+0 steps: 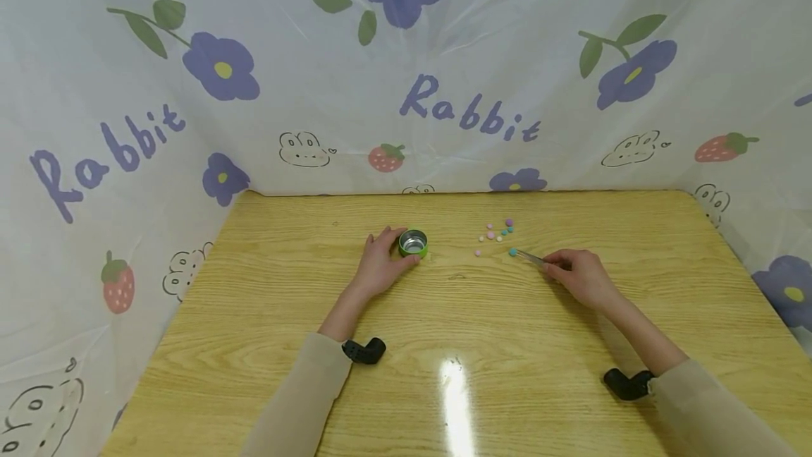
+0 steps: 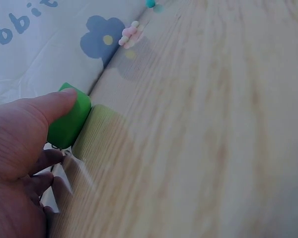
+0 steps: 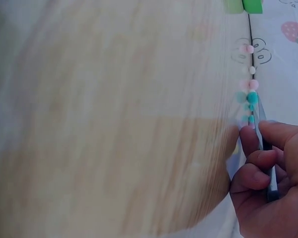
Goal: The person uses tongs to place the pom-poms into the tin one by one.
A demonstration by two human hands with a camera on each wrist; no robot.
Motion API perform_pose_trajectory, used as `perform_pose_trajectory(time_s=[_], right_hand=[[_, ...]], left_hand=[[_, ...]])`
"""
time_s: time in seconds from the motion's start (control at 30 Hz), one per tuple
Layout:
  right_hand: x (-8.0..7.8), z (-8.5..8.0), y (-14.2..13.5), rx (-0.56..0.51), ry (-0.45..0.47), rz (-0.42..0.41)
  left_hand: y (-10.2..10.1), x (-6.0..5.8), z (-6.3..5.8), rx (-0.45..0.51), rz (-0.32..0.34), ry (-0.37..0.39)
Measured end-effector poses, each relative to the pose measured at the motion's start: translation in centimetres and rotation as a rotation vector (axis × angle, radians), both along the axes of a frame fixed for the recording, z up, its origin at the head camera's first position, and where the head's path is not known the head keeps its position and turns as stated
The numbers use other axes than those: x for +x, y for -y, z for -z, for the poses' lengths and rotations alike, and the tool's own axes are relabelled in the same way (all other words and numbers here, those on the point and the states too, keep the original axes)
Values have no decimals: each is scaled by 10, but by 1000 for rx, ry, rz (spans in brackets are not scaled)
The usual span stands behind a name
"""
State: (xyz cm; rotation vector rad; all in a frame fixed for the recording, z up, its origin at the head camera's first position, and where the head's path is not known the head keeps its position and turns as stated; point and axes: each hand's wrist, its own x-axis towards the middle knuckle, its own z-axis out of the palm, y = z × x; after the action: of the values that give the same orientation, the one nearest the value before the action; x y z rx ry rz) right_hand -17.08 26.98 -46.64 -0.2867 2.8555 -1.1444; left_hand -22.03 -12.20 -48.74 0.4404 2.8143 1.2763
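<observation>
Near the far middle of the table, my left hand [image 1: 379, 266] holds a small round green tin [image 1: 414, 255], thumb on one side and fingers round the other. The tin stands upright, its open top showing a silvery inside. In the left wrist view the thumb presses on the green tin [image 2: 72, 123]. To the right, my right hand [image 1: 583, 279] pinches metal tweezers [image 1: 531, 258]. Their tips are at a teal bead [image 1: 512, 252]; whether they grip it, I cannot tell. The right wrist view shows the tweezers [image 3: 272, 187] between thumb and fingers, pointing at the teal bead [image 3: 252, 97].
Several small beads lie between the tin and the tweezers, among them a pink bead [image 1: 490, 235] and a purple bead [image 1: 509, 222]. A patterned cloth [image 1: 355, 90] hangs behind the wooden table [image 1: 507, 372]. Black devices [image 1: 366, 351] sit at both wrists.
</observation>
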Motion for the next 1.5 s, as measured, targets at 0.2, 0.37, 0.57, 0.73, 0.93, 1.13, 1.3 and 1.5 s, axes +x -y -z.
perform_pose_trajectory(time_s=[0.2, 0.37, 0.57, 0.73, 0.93, 1.13, 1.3, 1.5], right_hand=[[-2, 1, 1, 22, -6, 4], [-2, 1, 2, 27, -25, 6], [-1, 0, 4, 15, -29, 10], [-4, -4, 9, 11, -50, 18], [-11, -11, 22, -15, -69, 7], [-18, -16, 40, -60, -81, -23], [-22, -17, 55, -83, -93, -45], [-25, -17, 72, -113, -104, -83]], left_hand=[[-1, 1, -1, 4, -1, 3], [-1, 1, -1, 2, -1, 0], [0, 1, -1, -1, -1, -7], [0, 0, 0, -3, -2, -9], [1, 0, 1, -4, 11, -18], [1, -1, 2, -2, 19, -23], [1, -1, 3, -7, 15, -19], [1, -1, 3, -20, 15, -21]])
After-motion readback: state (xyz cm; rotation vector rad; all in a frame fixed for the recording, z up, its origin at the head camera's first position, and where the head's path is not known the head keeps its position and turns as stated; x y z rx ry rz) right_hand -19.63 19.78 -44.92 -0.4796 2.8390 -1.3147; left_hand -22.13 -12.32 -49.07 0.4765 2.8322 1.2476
